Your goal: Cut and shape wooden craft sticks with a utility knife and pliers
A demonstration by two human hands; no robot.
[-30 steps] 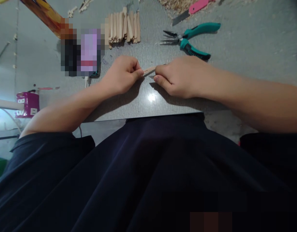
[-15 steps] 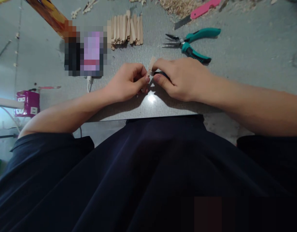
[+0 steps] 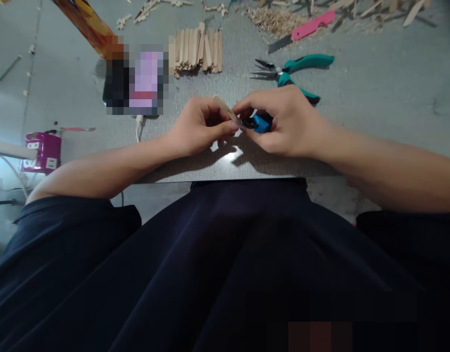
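Near the table's front edge, my left hand (image 3: 201, 128) pinches a short flat wooden stick (image 3: 225, 106), which tilts up to the left. My right hand (image 3: 289, 120) is closed around a blue and black tool (image 3: 261, 123). The tool's front end meets the stick at my left fingertips; its exact shape is partly hidden by my fingers. Behind my hands lies a row of similar wooden sticks (image 3: 199, 49). Teal-handled needle-nose pliers (image 3: 309, 61) lie with their jaws apart just behind my right hand.
A pink-handled blade (image 3: 312, 25) lies beside wood shavings (image 3: 278, 20). Wooden pieces are scattered along the back. A phone (image 3: 146, 80) with a white cable, an orange patterned object (image 3: 87, 24) and a purple power block (image 3: 45, 151) are at left.
The stick has swung from leaning right to leaning left. My right hand has turned, and the blue part of the tool now shows. The view has shifted slightly.
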